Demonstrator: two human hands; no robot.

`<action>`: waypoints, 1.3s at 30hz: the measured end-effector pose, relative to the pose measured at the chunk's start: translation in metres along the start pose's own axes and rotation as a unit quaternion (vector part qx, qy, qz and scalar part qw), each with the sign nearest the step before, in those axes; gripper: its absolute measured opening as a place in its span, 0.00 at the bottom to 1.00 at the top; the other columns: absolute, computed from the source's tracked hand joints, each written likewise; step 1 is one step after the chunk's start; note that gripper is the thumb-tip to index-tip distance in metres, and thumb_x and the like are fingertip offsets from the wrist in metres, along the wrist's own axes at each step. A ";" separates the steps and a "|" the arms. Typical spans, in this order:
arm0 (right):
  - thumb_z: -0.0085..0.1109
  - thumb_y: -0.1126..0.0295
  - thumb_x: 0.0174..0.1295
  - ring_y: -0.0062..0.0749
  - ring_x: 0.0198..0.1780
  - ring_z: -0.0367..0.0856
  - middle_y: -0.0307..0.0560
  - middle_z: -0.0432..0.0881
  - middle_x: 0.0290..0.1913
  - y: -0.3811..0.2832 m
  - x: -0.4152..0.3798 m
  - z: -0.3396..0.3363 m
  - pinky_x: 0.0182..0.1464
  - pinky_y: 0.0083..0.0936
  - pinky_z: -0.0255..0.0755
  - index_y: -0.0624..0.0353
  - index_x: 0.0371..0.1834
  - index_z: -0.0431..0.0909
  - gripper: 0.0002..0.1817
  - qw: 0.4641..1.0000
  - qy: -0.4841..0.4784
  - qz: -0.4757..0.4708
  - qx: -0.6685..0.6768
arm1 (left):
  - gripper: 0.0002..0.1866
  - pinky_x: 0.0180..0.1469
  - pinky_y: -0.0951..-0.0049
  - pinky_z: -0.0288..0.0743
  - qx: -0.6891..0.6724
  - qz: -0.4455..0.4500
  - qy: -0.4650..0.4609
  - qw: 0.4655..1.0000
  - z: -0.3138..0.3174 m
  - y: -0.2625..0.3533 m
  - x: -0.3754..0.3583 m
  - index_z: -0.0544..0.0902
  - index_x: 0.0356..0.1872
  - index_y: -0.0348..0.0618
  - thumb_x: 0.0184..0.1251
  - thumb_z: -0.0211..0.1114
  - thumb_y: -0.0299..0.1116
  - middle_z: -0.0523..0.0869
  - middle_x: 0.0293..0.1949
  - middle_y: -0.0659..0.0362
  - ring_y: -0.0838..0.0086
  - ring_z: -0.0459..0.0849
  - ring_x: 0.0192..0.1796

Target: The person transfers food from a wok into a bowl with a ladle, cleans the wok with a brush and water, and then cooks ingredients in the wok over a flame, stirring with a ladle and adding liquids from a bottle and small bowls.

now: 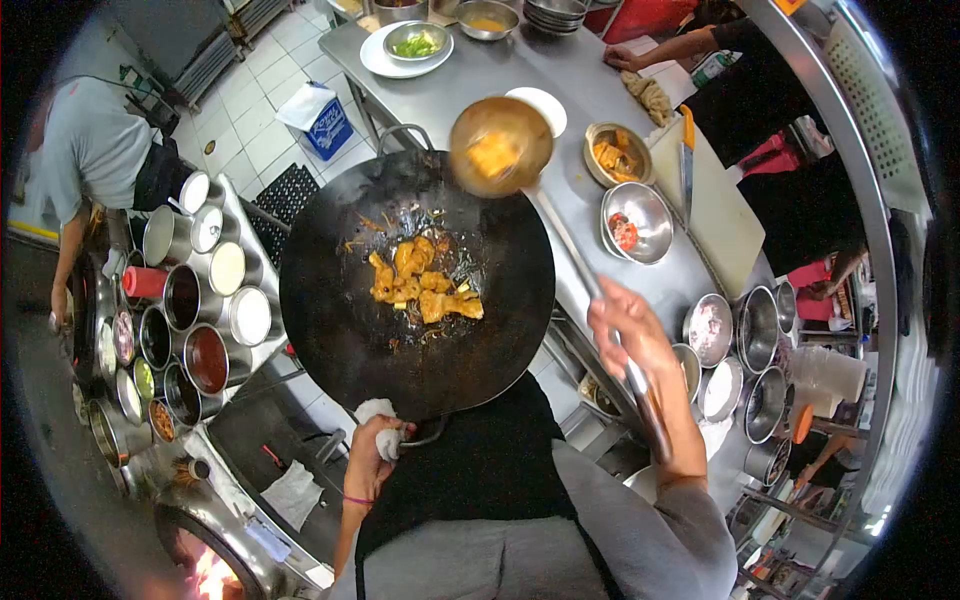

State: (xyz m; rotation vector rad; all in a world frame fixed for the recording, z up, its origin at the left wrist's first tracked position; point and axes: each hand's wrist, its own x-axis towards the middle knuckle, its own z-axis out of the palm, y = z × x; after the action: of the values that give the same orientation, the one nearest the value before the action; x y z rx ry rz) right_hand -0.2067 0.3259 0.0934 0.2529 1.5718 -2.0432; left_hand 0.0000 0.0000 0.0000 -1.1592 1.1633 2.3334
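My left hand (pixel 368 465) grips the near loop handle of a large black wok (pixel 325 270), a white cloth (pixel 376 410) folded around the metal. Browned, glazed pieces of food (pixel 425 280) lie in the middle of the wok. The fingers of my right hand (pixel 635 325) are around the long handle of a ladle (pixel 580 250). The ladle's bowl, slightly blurred, is over the wok's far right rim and holds orange-brown food (pixel 493 155). To its right on the steel table (pixel 460 90) stands a bowl (pixel 590 165) with similar pieces.
A metal bowl (pixel 655 235) of chopped red bits stands near a knife (pixel 687 165) on a cutting board (pixel 725 225). Sauce pots (pixel 208 358) line the left side. A flame (pixel 212 575) burns at lower left. Other people stand at left (pixel 110 150) and right (pixel 740 90).
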 end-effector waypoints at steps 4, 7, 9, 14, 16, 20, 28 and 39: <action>0.52 0.72 0.69 0.18 0.08 0.62 0.34 0.66 0.14 -0.010 0.043 -0.014 0.09 0.19 0.59 0.66 0.72 0.57 0.29 0.985 0.077 -0.076 -0.135 | 0.09 0.39 0.71 0.76 -0.027 -0.023 0.033 0.999 0.015 -0.006 -0.012 0.79 0.33 0.35 0.54 0.63 0.30 0.83 0.30 0.53 0.65 0.85 0.35; 0.55 0.70 0.66 0.29 0.13 0.72 0.45 0.75 0.16 -0.001 0.104 -0.040 0.18 0.30 0.69 0.66 0.71 0.60 0.31 0.924 0.165 -0.121 -0.323 | 0.08 0.39 0.70 0.76 -0.017 -0.009 0.024 1.000 0.011 -0.010 -0.004 0.79 0.33 0.35 0.55 0.62 0.30 0.82 0.29 0.54 0.65 0.84 0.34; 0.56 0.70 0.64 0.38 0.19 0.77 0.53 0.78 0.20 0.005 0.124 -0.052 0.26 0.36 0.72 0.65 0.71 0.61 0.31 0.863 0.192 -0.165 -0.438 | 0.08 0.38 0.70 0.76 -0.015 -0.009 0.015 1.000 0.011 -0.013 -0.007 0.79 0.33 0.35 0.55 0.62 0.30 0.82 0.28 0.54 0.65 0.84 0.34; 0.54 0.68 0.63 0.63 0.39 0.83 0.71 0.81 0.34 0.017 0.138 -0.067 0.43 0.48 0.75 0.62 0.69 0.64 0.29 0.751 0.260 -0.227 -0.563 | 0.07 0.38 0.70 0.76 -0.037 -0.010 0.012 0.999 0.010 -0.014 -0.009 0.79 0.34 0.34 0.57 0.62 0.28 0.83 0.29 0.53 0.66 0.85 0.33; 0.55 0.68 0.64 0.59 0.38 0.85 0.68 0.83 0.35 0.016 0.144 -0.086 0.43 0.44 0.75 0.58 0.69 0.66 0.29 0.756 0.228 -0.239 -0.564 | 0.07 0.36 0.71 0.77 -0.042 -0.016 0.032 0.998 0.015 -0.012 -0.009 0.79 0.34 0.34 0.57 0.62 0.27 0.83 0.29 0.53 0.67 0.85 0.33; 0.53 0.71 0.66 0.38 0.35 0.83 0.59 0.84 0.42 0.015 0.112 -0.071 0.42 0.31 0.76 0.61 0.70 0.65 0.28 0.772 0.228 -0.271 -0.527 | 0.09 0.32 0.73 0.77 -0.006 -0.009 0.034 0.999 0.019 -0.010 -0.011 0.78 0.36 0.33 0.56 0.62 0.26 0.83 0.29 0.52 0.67 0.84 0.30; 0.56 0.72 0.68 0.14 0.13 0.65 0.32 0.71 0.20 0.010 -0.011 -0.001 0.13 0.17 0.58 0.61 0.73 0.59 0.31 0.941 0.064 0.022 -0.330 | 0.10 0.35 0.72 0.77 0.063 0.005 0.025 0.998 0.032 0.004 -0.015 0.79 0.36 0.35 0.52 0.62 0.26 0.83 0.30 0.55 0.68 0.85 0.33; 0.57 0.71 0.65 0.26 0.30 0.78 0.57 0.83 0.36 0.070 -0.012 0.034 0.40 0.24 0.74 0.65 0.70 0.64 0.29 0.872 0.014 -0.014 -0.489 | 0.09 0.36 0.73 0.77 0.089 0.003 -0.007 0.996 0.029 0.007 -0.014 0.79 0.35 0.35 0.54 0.63 0.27 0.84 0.30 0.55 0.69 0.84 0.34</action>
State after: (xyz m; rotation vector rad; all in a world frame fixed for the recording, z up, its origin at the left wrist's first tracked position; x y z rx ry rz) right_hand -0.1544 0.2858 0.0504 -0.1324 2.3924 -1.0237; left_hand -0.0110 0.0192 0.0252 -1.0759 1.3389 2.1864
